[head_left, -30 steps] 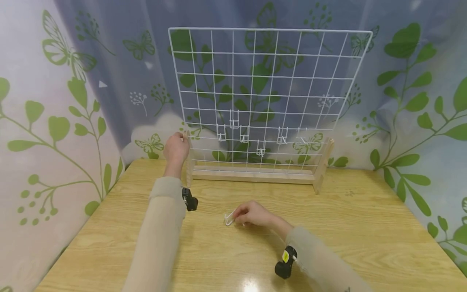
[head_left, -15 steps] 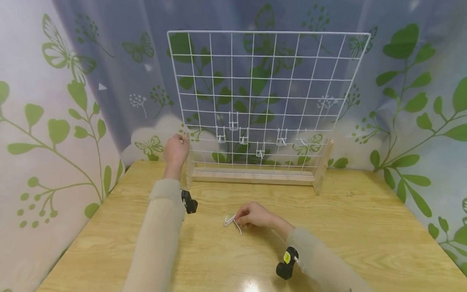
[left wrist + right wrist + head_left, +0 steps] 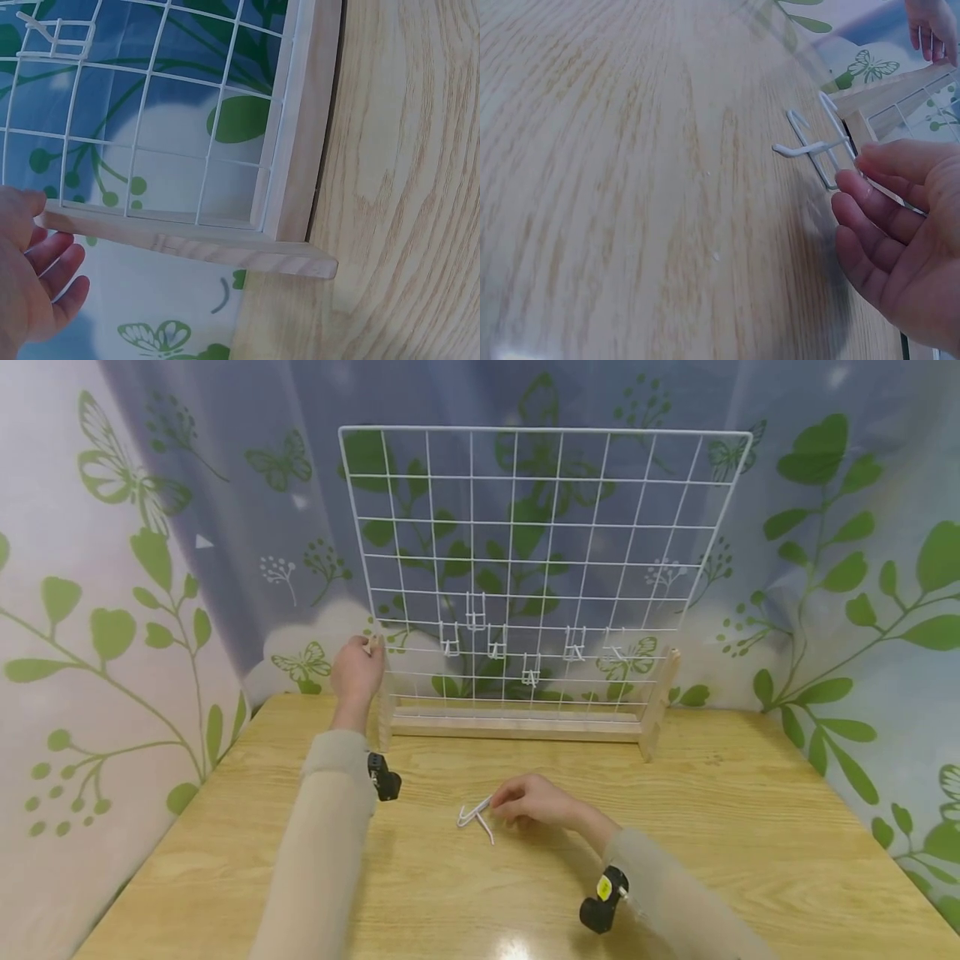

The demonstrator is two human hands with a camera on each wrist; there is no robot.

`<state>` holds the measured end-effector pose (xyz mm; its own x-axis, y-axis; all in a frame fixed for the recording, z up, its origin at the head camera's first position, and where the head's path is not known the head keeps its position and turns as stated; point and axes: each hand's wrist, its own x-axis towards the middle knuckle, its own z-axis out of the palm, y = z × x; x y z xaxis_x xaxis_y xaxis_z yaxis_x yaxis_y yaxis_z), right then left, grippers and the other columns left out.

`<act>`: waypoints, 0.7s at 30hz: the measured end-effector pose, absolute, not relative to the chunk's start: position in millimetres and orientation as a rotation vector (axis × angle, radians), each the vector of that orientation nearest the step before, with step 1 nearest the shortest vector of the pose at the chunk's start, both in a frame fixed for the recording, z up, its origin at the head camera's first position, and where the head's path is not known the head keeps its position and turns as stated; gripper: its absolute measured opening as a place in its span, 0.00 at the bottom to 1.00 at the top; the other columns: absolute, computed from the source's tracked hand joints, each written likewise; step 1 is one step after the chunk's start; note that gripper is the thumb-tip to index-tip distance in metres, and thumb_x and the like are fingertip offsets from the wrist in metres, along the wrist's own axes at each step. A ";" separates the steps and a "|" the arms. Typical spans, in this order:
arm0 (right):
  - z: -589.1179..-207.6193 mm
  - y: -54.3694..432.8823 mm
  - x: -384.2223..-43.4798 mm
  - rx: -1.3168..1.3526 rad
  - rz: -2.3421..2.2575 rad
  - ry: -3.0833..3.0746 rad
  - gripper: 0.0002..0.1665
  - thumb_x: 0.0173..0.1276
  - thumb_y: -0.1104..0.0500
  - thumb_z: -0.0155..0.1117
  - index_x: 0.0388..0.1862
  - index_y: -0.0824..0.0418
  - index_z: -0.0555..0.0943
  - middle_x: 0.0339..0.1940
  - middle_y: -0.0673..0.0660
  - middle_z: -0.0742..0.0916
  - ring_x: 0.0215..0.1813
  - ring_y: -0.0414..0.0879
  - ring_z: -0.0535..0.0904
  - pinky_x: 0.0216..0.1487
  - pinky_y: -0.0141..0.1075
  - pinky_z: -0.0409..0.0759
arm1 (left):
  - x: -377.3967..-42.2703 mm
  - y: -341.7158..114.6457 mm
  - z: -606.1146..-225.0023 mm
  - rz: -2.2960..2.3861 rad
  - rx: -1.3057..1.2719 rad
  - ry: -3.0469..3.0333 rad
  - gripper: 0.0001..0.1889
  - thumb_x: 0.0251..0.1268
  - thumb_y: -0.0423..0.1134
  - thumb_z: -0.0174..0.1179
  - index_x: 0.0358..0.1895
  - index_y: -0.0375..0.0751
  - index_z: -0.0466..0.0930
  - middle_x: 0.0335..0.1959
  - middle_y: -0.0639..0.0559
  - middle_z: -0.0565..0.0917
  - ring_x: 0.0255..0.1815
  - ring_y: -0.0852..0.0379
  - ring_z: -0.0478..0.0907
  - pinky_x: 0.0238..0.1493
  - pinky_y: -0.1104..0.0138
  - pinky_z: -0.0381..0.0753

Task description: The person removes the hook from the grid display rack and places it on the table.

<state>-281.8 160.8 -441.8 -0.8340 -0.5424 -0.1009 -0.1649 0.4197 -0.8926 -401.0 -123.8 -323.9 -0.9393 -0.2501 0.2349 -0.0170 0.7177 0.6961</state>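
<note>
In the head view my left hand grips the top of the wooden post on the left of the stand. Thumb and fingers lie on either side of that post's end in the left wrist view. The stand carries an upright white wire grid panel. Over the table, my right hand pinches a white wire hook near one end, between thumb and fingertips. The hook's two bent ends and its single angled prong point away from the hand.
Several similar white hooks hang on the grid's lower half. The light wood table runs beneath everything. A curtain printed with leaves and butterflies stands behind and at both sides.
The hook has turned in my right hand, so its prong now shows pointing down toward the table's front. My right hand has shifted slightly right; the left keeps its grip on the post.
</note>
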 end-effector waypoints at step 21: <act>-414.1 193.8 -287.7 -0.601 -1.389 2.382 0.19 0.63 0.61 0.59 0.48 0.74 0.76 0.36 0.63 0.84 0.34 0.47 0.77 0.34 0.42 0.76 | -399.9 -119.7 -320.9 -1.144 0.246 -2.549 0.19 0.69 0.43 0.47 0.58 0.37 0.74 0.48 0.41 0.80 0.46 0.44 0.77 0.45 0.53 0.74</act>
